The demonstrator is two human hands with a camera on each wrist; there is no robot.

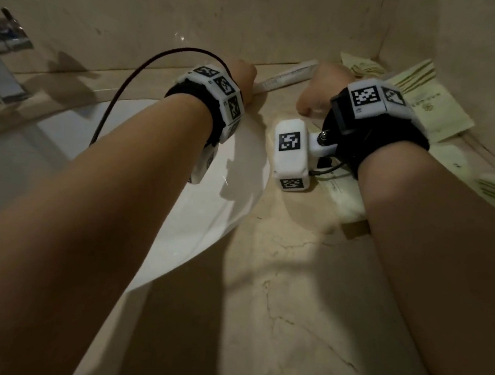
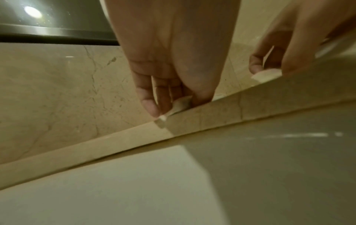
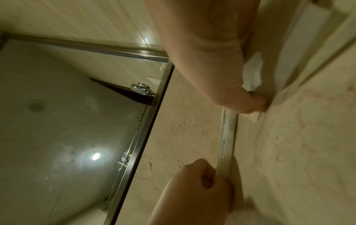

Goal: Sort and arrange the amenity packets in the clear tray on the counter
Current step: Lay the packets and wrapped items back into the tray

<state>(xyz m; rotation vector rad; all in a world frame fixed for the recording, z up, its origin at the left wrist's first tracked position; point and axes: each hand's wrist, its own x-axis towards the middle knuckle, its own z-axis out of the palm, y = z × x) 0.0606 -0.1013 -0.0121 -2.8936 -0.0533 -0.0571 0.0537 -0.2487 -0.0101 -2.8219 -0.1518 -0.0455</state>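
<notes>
A long, narrow white paper packet (image 1: 283, 77) is held by both hands at once, lying along the foot of the beige marble back wall (image 1: 194, 27), just above the marble tabletop (image 1: 277, 279). Its long axis runs parallel to that wall, from the left hand (image 1: 244, 78) at one end to the right hand (image 1: 323, 88) at the other. In the left wrist view the left fingers (image 2: 152, 105) are seen pointing down, and the end of the packet (image 2: 181, 105) is pinched between them and the thumb. In the right wrist view the right hand (image 3: 212, 64) is curled over the other end, where the packet (image 3: 228, 137) passes under the thumb; a grip there is likely, though the fingers themselves are hidden by the palm. The left hand (image 3: 194, 185) is also seen there, closed on the packet's far end.

Farther from the left hand than the packet, past the right hand and in the corner of the wall, a pile of pale yellow-green flat paper sachets (image 1: 427, 107) is seen lying in what may be the clear tray, whose rim cannot be made out with certainty in this dim light. On the near side of the wall, under the left forearm, a white round washbasin (image 1: 206, 228) is set into the tabletop.

Since the sachets lie beyond the packet's right end, the right hand is judged the nearer one to guide it, and the packet would have to be carried endwise along the wall toward that corner.
</notes>
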